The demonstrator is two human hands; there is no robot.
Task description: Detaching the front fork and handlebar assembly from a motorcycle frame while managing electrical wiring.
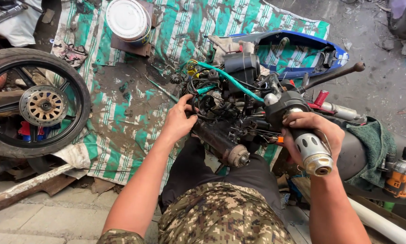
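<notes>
A stripped motorcycle handlebar assembly [239, 95] with tangled wires and a teal cable lies across my lap above a striped tarp. My left hand [179, 118] reaches into the black wires near the left end of the bar, with fingers curled on them beside a dark grip tube [221, 142]. My right hand [309, 131] wraps around the right handlebar grip [312, 153], a silver slotted sleeve with a metal end cap. A black brake lever [334, 73] sticks out to the right beyond it.
A motorcycle wheel [33, 101] with a brake disc lies at left on the muddy green striped tarp [130, 113]. A white bucket [128, 20] stands at the top, a blue body panel [298, 52] behind the bars, an orange cordless tool [402, 174] at right.
</notes>
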